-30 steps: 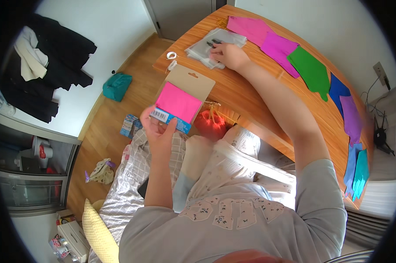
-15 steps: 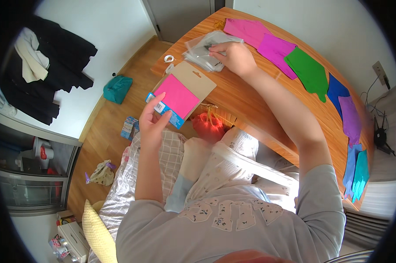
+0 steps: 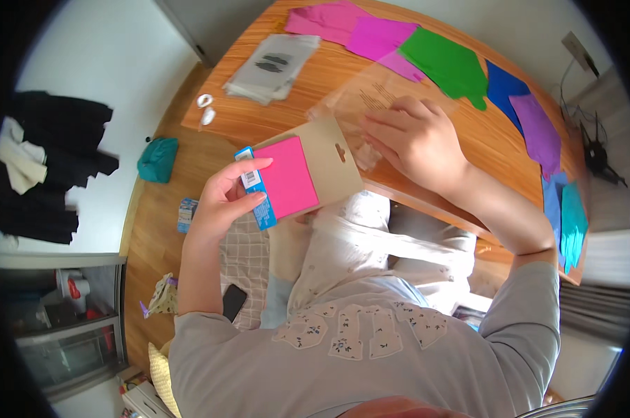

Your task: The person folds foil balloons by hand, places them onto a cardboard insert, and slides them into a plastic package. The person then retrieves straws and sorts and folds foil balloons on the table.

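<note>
A teal fabric bag (image 3: 158, 160) sat on the brown wooden floor (image 3: 153, 244); a flat black phone (image 3: 234, 302) lay on checked bedding (image 3: 245, 254).

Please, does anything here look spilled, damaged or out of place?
I see nothing spilled or damaged. Perhaps slightly odd: a teal bundle and a blue package lie on the floor, not on the table.

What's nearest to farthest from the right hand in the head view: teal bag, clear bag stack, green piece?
1. Green piece, ahead on the table
2. Clear bag stack, table's left
3. Teal bag, far left on the floor
</note>
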`<state>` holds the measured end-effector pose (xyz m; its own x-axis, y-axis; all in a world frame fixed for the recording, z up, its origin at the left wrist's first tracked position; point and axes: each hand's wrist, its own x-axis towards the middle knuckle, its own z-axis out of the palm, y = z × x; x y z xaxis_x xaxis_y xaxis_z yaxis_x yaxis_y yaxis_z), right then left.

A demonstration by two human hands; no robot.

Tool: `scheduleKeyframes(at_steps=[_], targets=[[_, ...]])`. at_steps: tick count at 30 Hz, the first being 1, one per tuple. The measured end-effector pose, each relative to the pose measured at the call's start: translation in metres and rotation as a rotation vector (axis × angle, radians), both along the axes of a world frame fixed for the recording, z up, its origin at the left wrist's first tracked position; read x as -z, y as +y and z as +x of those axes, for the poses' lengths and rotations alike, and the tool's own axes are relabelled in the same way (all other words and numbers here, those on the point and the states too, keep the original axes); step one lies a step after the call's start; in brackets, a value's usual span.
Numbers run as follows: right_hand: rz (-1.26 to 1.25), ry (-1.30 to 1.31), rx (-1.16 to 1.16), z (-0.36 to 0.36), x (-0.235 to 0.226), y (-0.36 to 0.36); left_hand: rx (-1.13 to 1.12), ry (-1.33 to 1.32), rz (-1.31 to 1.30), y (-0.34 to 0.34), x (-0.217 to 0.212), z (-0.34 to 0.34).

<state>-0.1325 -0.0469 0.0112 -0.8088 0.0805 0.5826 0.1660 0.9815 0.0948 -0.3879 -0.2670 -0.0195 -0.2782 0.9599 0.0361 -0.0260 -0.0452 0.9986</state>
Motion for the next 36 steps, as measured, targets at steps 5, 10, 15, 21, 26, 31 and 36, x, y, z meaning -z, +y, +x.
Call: scheduleKeyframes(at_steps=[5, 10, 15, 21, 26, 31, 36], targets=[[-0.037, -0.036, 0.079, 0.067, 0.02, -0.009, 0.282, -0.01, -0.245, 0.031, 0.002, 0.019], [-0.046, -0.029, 0.104, 0.11, 0.038, -0.005, 0.46, 0.016, -0.391, 0.069, -0.004, 0.041], [-0.076, -0.004, 0.17, 0.138, 0.045, -0.005, 0.544, 0.041, -0.451, 0.086, -0.028, 0.054], [0.006, 0.011, 0.191, 0.153, 0.049, -0.014, 0.609, 0.092, -0.564, 0.106, -0.047, 0.068], [0.115, -0.004, 0.21, 0.157, 0.054, -0.021, 0.665, 0.12, -0.622, 0.125, -0.054, 0.068], [0.035, 0.013, 0.213, 0.16, 0.058, -0.021, 0.683, 0.174, -0.673, 0.136, -0.066, 0.072], [-0.387, 0.01, 0.21, 0.158, 0.059, -0.021, 0.699, 0.224, -0.736, 0.143, -0.079, 0.073]])
